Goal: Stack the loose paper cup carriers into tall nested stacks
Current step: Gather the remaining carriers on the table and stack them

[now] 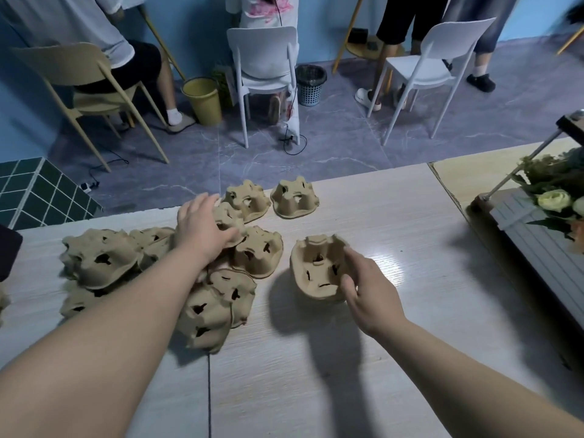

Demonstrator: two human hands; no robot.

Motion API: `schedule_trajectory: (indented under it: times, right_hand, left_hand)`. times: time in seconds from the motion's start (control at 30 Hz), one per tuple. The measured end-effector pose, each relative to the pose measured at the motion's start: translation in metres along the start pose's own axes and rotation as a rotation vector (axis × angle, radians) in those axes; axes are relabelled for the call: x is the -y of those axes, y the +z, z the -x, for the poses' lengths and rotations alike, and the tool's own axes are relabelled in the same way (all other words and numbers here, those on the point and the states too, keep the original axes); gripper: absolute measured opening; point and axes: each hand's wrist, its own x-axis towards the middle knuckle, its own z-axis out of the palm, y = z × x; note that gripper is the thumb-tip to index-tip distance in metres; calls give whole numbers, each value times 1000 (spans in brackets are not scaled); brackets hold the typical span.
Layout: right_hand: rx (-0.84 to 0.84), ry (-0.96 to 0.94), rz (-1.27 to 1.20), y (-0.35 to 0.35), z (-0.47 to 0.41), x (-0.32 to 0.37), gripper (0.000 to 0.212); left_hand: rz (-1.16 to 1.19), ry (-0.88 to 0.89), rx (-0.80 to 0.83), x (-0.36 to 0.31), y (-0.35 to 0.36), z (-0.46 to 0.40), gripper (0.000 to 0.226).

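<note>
My left hand (202, 226) grips a carrier (229, 221) mid-frame; my right hand (366, 289) loosely steadies the stack (316, 268). Misaligned nesting could topple it.

The left forearm (132, 298) covers part of the carrier pile (218, 298). One carrier (3, 300) (at the left edge) is cut off. The flowers (556, 200) are cut by the right edge.
</note>
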Motion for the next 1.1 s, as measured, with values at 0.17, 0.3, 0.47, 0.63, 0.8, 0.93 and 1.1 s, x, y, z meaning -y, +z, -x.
schedule_trajectory:
  times: [0.17, 0.3, 0.47, 0.63, 0.8, 0.93, 1.1]
  right_hand:
    - [-24, 8, 19, 2, -2, 1, 54]
    - [-35, 14, 24, 3, -1, 2, 54]
    - [-41, 22, 16, 5, 0, 1, 53]
    - [-24, 6, 5, 7, 2, 2, 54]
    - [13, -31, -7, 8, 8, 4, 58]
    - [17, -37, -3, 6, 12, 2, 57]
    - [22, -48, -3, 6, 14, 0, 57]
  left_hand:
    - [-77, 40, 104, 13, 11, -14, 69]
    - [-137, 24, 95, 13, 11, -8, 67]
    - [-125, 24, 121, 6, 7, 12, 61]
    - [-66, 10, 93, 2, 4, 33, 46]
    - [-205, 54, 153, 5, 2, 47, 64]
    - [-235, 17, 101, 14, 10, 61, 70]
    - [-8, -137, -43, 10, 8, 74, 69]
